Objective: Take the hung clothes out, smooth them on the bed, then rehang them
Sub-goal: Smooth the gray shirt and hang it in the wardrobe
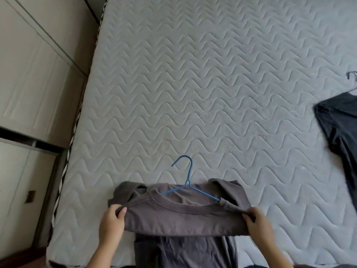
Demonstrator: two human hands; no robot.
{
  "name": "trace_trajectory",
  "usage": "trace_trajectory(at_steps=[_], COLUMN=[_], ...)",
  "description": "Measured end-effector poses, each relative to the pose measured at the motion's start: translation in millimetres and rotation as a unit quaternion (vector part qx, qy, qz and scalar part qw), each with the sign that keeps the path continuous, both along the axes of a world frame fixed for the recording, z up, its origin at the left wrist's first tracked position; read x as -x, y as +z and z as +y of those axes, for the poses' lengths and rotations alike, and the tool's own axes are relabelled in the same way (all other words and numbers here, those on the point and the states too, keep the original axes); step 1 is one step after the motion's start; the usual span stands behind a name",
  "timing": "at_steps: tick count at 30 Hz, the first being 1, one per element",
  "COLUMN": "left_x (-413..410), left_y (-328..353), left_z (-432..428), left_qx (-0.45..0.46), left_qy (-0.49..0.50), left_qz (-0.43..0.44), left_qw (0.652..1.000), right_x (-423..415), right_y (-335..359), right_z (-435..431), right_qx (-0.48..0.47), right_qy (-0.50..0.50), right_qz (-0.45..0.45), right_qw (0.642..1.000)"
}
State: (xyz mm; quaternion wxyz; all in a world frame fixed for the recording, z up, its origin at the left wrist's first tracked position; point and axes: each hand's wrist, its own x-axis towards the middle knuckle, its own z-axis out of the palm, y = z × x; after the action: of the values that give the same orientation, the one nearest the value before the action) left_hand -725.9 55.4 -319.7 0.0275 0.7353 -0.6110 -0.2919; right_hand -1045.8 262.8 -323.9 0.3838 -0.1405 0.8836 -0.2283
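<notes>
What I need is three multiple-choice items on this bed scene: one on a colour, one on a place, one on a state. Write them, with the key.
1. What colour is the hanger in the brown shirt?
A. red
B. blue
C. white

2. Where does the dark shirt lie?
A. at the left edge of the bed
B. on top of the brown shirt
C. at the bed's right side

3. What are the left hand and the right hand doing?
A. lying flat on the bed
B. each gripping a shoulder of the brown shirt
C. lifting the hanger

Key: 1 B, the wire at the collar is blue; 2 C, it lies at the view's right edge; 3 B, fingers curl round the cloth at both shoulders.
</notes>
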Motion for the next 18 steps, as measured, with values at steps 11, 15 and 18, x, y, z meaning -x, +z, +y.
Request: trace_trajectory(at_steps=[11, 15, 18], left_x=[-33, -69, -107], left_y=[86, 112, 129], left_z=[70, 87, 111], left_qx=[0.133, 0.186, 0.207], left_qy=[-0.013, 0.020, 0.091], left_qz=[-0.003, 0.030, 0.062], left_qw=[0.991, 0.982, 0.972], right_x=[7, -15, -44], right_y=[90, 121, 146], right_z=[2, -16, -33], right_qx=[0.120, 0.160, 0.192], right_qy=[0.117, 0.192, 0.239], right_qz=[0.102, 0.120, 0.127], right_qw=[0.981, 0.961, 0.943])
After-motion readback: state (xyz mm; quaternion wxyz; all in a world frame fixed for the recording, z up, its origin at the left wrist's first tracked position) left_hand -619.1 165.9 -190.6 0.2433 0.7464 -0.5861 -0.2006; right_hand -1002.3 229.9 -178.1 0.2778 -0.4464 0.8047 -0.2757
